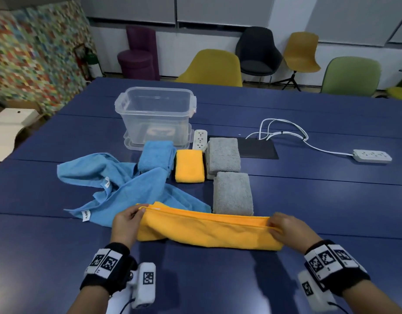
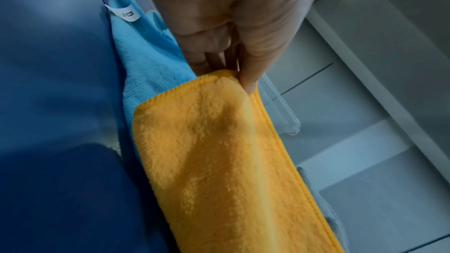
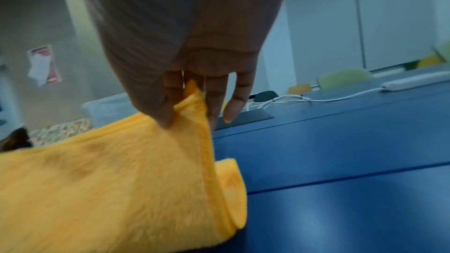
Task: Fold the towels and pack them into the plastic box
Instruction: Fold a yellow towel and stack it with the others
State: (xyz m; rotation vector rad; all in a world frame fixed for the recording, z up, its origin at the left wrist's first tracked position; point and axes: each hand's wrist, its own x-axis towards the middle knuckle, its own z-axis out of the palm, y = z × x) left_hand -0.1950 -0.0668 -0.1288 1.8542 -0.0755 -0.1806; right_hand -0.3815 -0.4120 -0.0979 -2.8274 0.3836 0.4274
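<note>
Towels: four lie folded, the box point(image 1: 155, 114) is empty, blue cloth point(image 1: 118, 186) remains loose; left hand point(image 1: 125, 223) and right hand point(image 1: 290, 230) pinch the orange towel point(image 1: 206, 232) mid-fold.

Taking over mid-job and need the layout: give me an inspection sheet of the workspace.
Surface: blue table, seams running across.
Job's things: clear plastic box looks empty, standing on its lid; folded blue towel, folded orange towel, two folded grey towels; unfolded blue towels; orange towel in progress, folded to a long strip.
Clutter: black mat.
Grippers: left hand and right hand each pinch one end of the strip.
Cables: two white power strips, looped white cable.
Surroundings: chairs, purple stools, patterned screen.
</note>
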